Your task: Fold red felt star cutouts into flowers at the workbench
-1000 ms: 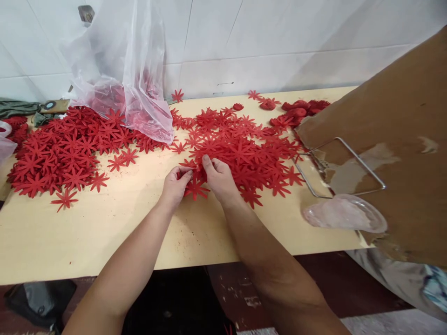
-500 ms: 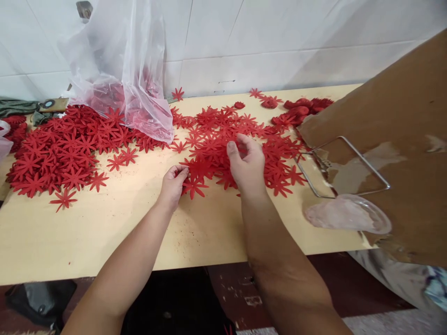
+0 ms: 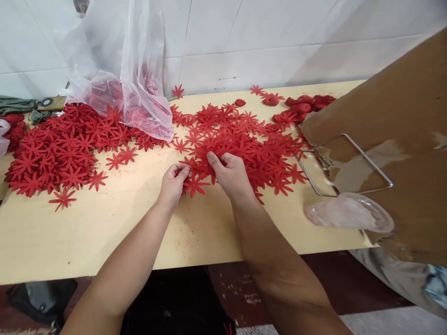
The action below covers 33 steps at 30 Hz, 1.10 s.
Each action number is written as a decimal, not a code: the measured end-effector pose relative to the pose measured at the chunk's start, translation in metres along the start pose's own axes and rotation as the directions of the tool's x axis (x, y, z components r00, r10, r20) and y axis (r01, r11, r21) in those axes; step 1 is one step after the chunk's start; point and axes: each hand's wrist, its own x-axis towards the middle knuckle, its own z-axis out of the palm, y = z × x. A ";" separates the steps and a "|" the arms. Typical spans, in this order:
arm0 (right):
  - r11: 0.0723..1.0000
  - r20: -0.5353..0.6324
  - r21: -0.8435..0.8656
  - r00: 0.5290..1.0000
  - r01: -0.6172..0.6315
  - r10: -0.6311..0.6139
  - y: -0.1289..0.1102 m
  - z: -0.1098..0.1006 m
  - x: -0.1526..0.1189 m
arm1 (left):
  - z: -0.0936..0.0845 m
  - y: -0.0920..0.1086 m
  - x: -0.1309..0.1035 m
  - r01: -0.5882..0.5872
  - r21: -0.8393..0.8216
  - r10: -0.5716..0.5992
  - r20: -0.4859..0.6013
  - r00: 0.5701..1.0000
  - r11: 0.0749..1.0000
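Red flower-shaped cutouts, thin and narrow-petaled, lie in a loose, overlapping heap on the pale yellow wooden bench, in front of and to the right of the hands. At the heap's near-left edge, one cutout lies spread between the left hand and the right hand. The left fingers are pinched together, apparently on petals just behind that cutout; how many layers they grip cannot be told. The right fingers are curled in, the thumb reaching over the red pieces, but whether they have caught one is hidden.

The step in hand looks like fine, two-handed handling of single pieces at the heap's edge. From here, the next move calls for a light fingertip pinch by the right hand and a steady left, since the petals overlap and could snag or drag neighbors along.

Farther out, a second red pile sits to the left, partly under a translucent plastic bag. To the right, a bent metal wire frame and a clear plastic dish stand by a brown cardboard sheet.
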 end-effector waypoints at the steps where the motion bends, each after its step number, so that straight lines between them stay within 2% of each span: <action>1: 1.000 -0.019 -0.001 1.000 -0.014 0.014 0.000 -0.001 -0.001 | 0.000 0.000 0.000 0.001 -0.002 -0.001 0.000 1.000 1.000; 4: 1.000 -0.062 0.001 0.998 -0.013 0.013 0.000 -0.002 0.000 | -0.001 0.000 0.001 -0.011 -0.008 0.011 0.009 1.000 1.000; 7: 0.998 -0.103 -0.061 0.994 0.028 -0.034 0.005 -0.009 0.018 | -0.003 -0.002 0.002 -0.016 -0.012 0.016 0.023 1.000 1.000; 10: 0.964 -0.164 -0.265 0.984 0.028 -0.073 0.011 -0.026 0.048 | -0.005 -0.003 0.004 -0.017 -0.016 0.017 0.037 0.999 1.000; 12: 0.892 -0.205 -0.451 0.968 0.036 -0.142 0.011 -0.038 0.061 | -0.006 -0.004 0.005 -0.016 -0.027 0.017 0.035 0.999 1.000; 14: 0.791 -0.215 -0.607 0.942 0.079 -0.259 0.004 -0.043 0.060 | -0.007 -0.005 0.007 -0.008 -0.049 0.009 0.023 1.000 0.999; 16: 0.725 -0.109 -0.658 0.926 0.204 -0.360 -0.006 -0.037 0.042 | -0.007 -0.006 0.008 0.026 -0.074 -0.025 0.020 0.999 0.997; 19: 0.721 0.245 -0.539 0.900 0.435 -0.360 -0.018 -0.012 -0.001 | -0.007 -0.005 0.009 0.068 -0.125 -0.067 0.010 0.998 0.990; 20: 0.728 0.326 -0.510 0.886 0.458 -0.328 -0.020 -0.003 -0.013 | -0.006 -0.004 0.008 0.070 -0.145 -0.070 0.004 0.998 0.987; 22: 0.750 0.375 -0.500 0.889 0.433 -0.263 -0.018 0.012 -0.028 | -0.006 -0.002 0.007 0.081 -0.184 -0.081 0.006 0.997 0.980; 25: 0.813 0.257 -0.476 0.937 0.335 -0.236 -0.011 0.015 -0.025 | -0.007 0.002 0.006 0.176 -0.222 -0.164 0.073 0.984 0.959; 28: 0.849 0.092 -0.451 0.960 0.276 -0.264 -0.003 -0.003 -0.001 | -0.008 0.005 0.006 0.218 -0.242 -0.197 0.110 0.974 0.945; 31: 0.821 -0.083 -0.533 0.953 0.203 -0.290 0.001 -0.028 0.022 | -0.007 0.006 0.005 0.196 -0.223 -0.176 0.106 0.979 0.955; 33: 0.776 -0.189 -0.615 0.928 0.142 -0.320 0.002 -0.039 0.029 | -0.006 0.006 0.004 0.190 -0.186 -0.175 0.097 0.980 0.964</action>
